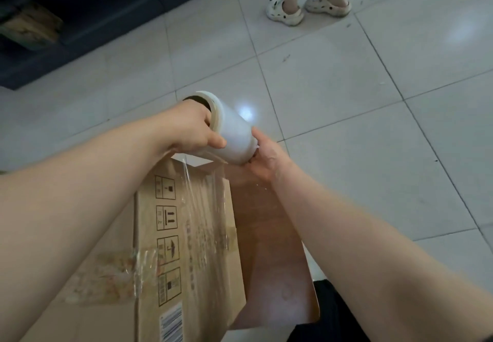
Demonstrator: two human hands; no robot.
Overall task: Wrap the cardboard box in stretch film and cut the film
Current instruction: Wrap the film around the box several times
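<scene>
A brown cardboard box (202, 261) with printed handling symbols stands on the tiled floor below me. Clear stretch film (205, 200) runs from the roll down over its top face and is crumpled on its left side. The white stretch film roll (234, 133) hangs tilted above the box's far edge. My left hand (194, 128) grips the roll's upper end, fingers inside the core. My right hand (266, 155) holds the roll's lower end from below.
A person's legs in white clogs (306, 8) stand on the tiles at the top. A dark low cabinet or bench (80, 21) runs along the upper left. Pale floor tiles (373, 128) spread to the right of the box.
</scene>
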